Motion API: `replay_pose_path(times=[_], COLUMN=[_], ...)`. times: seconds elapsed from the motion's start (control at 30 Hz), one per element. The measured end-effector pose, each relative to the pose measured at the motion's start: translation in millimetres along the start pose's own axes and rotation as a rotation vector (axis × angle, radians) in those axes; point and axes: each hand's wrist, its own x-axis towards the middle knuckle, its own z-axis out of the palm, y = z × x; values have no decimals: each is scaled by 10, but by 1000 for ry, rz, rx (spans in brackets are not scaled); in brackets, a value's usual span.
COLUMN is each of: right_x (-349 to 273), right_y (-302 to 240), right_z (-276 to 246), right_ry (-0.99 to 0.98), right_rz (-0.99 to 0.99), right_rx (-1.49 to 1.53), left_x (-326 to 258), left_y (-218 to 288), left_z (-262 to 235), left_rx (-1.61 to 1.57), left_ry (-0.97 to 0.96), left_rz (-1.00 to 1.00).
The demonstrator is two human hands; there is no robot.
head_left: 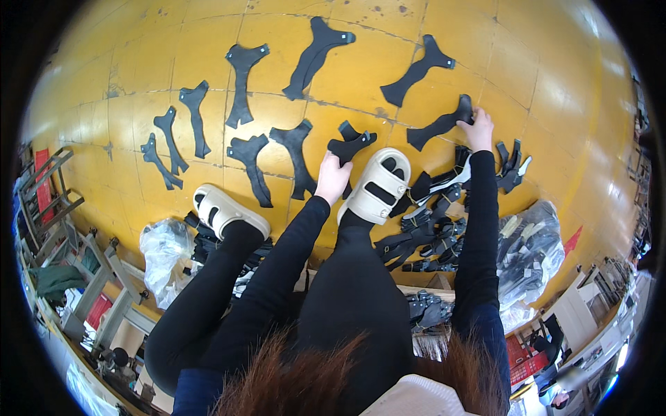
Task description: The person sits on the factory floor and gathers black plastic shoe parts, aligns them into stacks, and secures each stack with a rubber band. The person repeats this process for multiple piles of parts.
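Observation:
My left hand is closed on the end of a dark Y-shaped cut piece, just left of my right sandal. Under or beside that piece, another dark piece partly shows. Farther right, my right hand pinches the edge of a black cut piece at its wider end. Similar flat black pieces lie spread in rows over the floor, among them one at the far right, a doubled stack at the back and one near the middle. Small pale marks show on several ends.
Yellow floor stretches around the pieces. My beige sandals stand among them. Piles of black straps and pieces lie near my right foot. Clear plastic bags sit at right and left. Metal frames stand at left.

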Motion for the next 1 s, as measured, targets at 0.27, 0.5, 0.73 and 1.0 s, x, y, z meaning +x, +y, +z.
replay_pose_path(times=[0.27, 0.5, 0.73, 1.0], right_x=[-196, -761, -601, 974], right_y=[-203, -1256, -1477, -1127], right_z=[-157, -1047, -1256, -218], right_ry=[95, -177, -356, 57], right_rz=[-196, -409, -398, -347], right_rx=[136, 605, 713, 268], left_x=[-290, -387, -598, -269], left_y=[-68, -72, 104, -498], left_z=[-296, -271, -523, -862], left_rx=[-607, -741, -943, -470], left_ry=[-155, -5, 267, 155], left_rz=[-175, -259, -151, -196])
